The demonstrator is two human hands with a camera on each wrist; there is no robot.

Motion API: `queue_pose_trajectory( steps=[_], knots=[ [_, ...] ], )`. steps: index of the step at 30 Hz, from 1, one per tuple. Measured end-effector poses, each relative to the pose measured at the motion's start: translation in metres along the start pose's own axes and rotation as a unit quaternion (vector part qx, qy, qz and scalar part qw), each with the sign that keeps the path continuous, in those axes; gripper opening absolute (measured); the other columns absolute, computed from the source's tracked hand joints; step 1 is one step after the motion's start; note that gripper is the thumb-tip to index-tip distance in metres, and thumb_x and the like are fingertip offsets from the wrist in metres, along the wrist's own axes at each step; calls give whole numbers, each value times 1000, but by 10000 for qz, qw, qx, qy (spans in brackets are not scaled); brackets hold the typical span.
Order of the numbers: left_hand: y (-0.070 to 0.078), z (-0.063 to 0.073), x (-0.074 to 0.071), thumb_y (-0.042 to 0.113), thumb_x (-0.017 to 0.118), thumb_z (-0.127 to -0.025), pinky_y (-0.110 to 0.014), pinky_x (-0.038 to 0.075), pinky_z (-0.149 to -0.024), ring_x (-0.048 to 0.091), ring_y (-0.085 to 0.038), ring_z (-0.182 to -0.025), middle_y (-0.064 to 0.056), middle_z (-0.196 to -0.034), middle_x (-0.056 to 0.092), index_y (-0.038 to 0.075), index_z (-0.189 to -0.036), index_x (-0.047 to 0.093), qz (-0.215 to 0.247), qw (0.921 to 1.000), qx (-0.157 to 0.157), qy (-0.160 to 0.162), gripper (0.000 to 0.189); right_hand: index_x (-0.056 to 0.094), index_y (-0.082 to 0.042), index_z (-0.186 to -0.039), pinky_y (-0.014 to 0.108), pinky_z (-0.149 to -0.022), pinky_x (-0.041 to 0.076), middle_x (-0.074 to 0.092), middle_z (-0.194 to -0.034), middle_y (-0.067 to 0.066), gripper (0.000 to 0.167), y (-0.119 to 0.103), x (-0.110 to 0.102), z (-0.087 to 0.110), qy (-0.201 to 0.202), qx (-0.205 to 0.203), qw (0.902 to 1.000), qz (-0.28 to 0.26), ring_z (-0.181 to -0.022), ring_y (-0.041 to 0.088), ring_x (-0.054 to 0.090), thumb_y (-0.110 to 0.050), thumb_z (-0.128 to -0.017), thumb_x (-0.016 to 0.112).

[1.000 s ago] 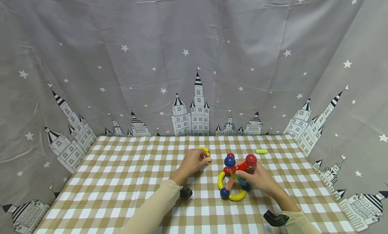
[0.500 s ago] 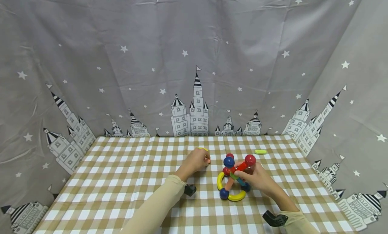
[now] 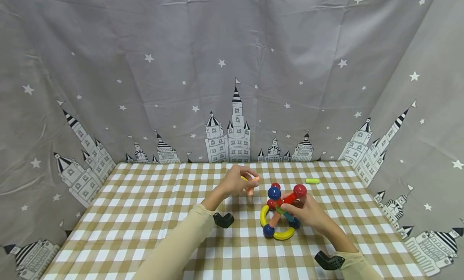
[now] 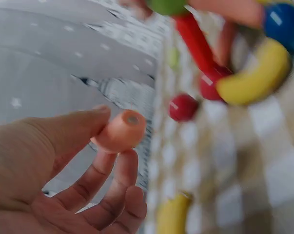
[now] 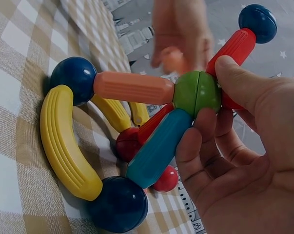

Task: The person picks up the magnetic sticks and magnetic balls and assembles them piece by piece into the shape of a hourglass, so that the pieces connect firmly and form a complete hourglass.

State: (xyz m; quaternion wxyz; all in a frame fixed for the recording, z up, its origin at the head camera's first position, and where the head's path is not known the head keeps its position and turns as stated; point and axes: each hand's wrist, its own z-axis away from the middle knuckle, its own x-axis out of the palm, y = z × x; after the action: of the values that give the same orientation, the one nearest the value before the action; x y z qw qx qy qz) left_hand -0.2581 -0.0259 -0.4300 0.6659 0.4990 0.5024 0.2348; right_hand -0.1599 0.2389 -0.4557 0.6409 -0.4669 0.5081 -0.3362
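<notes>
Orange stick [image 4: 122, 134] is pinched off the cloth between the thumb and fingers of the left hand [image 3: 235, 180], at the middle of the head frame. Running left to right, a pale sleeve rises from the bottom edge, left of centre, with a black wrist camera [image 3: 223, 220] near its cuff. The left hand comes next; its lower fingers are loosely bent in the left wrist view. Just behind it, partly covered by it, is a yellow piece [image 4: 173, 214], lying on the checked cloth [image 3: 156, 207].

Right of centre stands the ball-and-rod frame [image 3: 280, 210]: yellow curved bars [image 5: 68, 141] low at its left and front, a dark blue ball [image 3: 268, 231] at its lower left, and another blue ball [image 3: 274, 193] at its top left. Beyond that top ball, apart from the frame, a red ball [image 4: 182, 107] sits on the cloth. The right hand [image 3: 308, 210], right of the frame, grasps it around the green ball [image 5: 196, 91], the thumb lying against a red rod [image 5: 234, 51]. Behind that hand, at centre right, a lime-green stick [image 3: 312, 181] lies well apart on the cloth. Across the upper frame hangs a grey curtain [image 3: 290, 42] printed with stars and castles.
</notes>
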Motion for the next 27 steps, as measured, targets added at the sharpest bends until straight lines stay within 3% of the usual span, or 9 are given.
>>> queue_pose_trajectory(
  steps=[5, 10, 16, 21, 27],
  knots=[
    [26, 1, -4, 21, 85, -86, -36, 56, -63, 64, -16, -73, -6, -97, 72, 15, -108, 78, 822, 9959, -188, -327, 23, 65, -3, -125, 34, -81, 56, 69, -118, 15, 45, 1, 0, -1, 12, 49, 10000, -30, -91, 29, 64, -32, -93, 78],
    [44, -2, -3, 26, 84, -88, -34, 55, -63, 66, -19, -77, -6, -101, 73, 18, -110, 78, 1172, 9913, -175, -571, 24, 65, -3, -125, 34, -83, 55, 70, -118, 13, 44, 2, 0, -2, 44, 106, 9999, -28, -94, 28, 64, -32, -93, 77],
    [61, -3, 1, 25, 84, -88, -36, 58, -69, 70, -21, -83, -7, -102, 73, 17, -112, 78, 1267, 9889, -210, -744, 25, 65, -4, -127, 38, -87, 53, 70, -119, 13, 43, 4, 1, -4, -64, 69, 9999, -46, -96, 30, 64, -32, -95, 76],
    [70, -5, 7, 22, 85, -87, -31, 56, -64, 68, -18, -77, -6, -100, 73, 18, -110, 79, 1287, 9881, -370, -755, 24, 65, -4, -127, 40, -87, 52, 70, -119, 13, 43, 4, 1, -4, -117, 6, 9999, -104, -95, 31, 63, -31, -95, 75],
    [72, -6, 13, 21, 84, -88, -31, 54, -60, 67, -17, -70, -7, -94, 74, 17, -105, 80, 1283, 9888, -287, -702, 18, 65, -5, -127, 38, -83, 53, 70, -119, 13, 42, 5, 0, -4, -87, 64, 9999, -118, -94, 32, 63, -30, -95, 75]
  ],
)
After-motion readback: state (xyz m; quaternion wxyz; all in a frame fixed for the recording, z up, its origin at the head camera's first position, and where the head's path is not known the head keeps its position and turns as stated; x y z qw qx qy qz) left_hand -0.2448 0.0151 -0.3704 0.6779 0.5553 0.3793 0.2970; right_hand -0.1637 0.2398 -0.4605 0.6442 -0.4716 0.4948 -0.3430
